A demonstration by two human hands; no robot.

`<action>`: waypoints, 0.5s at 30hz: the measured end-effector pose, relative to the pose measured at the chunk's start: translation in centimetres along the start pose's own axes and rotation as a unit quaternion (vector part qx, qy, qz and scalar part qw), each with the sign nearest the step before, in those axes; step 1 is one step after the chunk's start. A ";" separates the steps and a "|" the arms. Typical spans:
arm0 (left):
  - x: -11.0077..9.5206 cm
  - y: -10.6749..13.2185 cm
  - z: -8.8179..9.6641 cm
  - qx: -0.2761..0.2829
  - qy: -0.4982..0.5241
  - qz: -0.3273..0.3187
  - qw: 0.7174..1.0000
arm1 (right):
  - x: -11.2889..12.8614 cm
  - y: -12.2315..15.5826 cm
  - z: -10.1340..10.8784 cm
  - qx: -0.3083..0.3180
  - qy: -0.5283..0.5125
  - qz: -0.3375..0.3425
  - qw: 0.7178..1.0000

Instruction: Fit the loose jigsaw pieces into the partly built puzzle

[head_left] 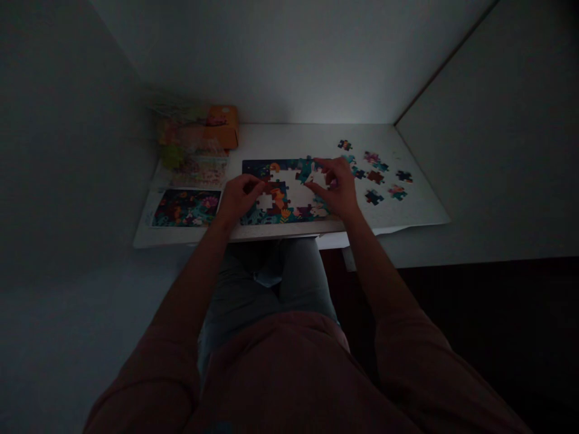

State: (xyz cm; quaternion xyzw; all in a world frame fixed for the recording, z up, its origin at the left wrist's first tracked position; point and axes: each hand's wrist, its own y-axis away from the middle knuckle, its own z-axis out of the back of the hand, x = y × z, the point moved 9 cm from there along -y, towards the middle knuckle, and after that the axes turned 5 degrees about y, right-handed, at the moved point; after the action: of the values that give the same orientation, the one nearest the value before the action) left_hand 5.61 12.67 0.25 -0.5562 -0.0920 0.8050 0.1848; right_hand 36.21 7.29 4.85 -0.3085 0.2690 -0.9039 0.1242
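Note:
A part-built colourful jigsaw puzzle (289,211) lies near the front edge of a white table (407,208), with a white gap in its middle. My left hand (239,198) rests on the puzzle's left side, fingers curled against the pieces there. My right hand (338,188) hovers over the puzzle's right side, with its fingers bent near a teal piece (304,172) at the top of the gap. The dim light hides whether either hand pinches a piece.
Several loose puzzle pieces (374,176) lie scattered on the table to the right. A printed reference picture (186,208) lies at the left. Behind it sit an orange box (222,125) and a clear bag (199,163). Walls close in on both sides.

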 end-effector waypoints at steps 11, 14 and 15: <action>-0.1 0.0 0.0 0.003 0.001 0.017 1.000 | -3.3 2.2 0.5 0.112 0.021 0.010 0.993; -0.6 0.1 0.1 -0.003 -0.001 0.018 1.000 | -3.3 2.8 0.3 0.126 0.025 0.009 0.992; -0.7 0.1 0.1 -0.005 -0.004 0.019 1.000 | -3.4 2.9 0.2 0.132 0.026 0.006 0.991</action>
State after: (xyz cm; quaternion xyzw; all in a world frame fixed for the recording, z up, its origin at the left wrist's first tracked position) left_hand 5.73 12.30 0.88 -0.5553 -0.0866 0.8102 0.1666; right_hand 39.17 6.13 1.66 -0.2641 0.1518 -0.9385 0.1623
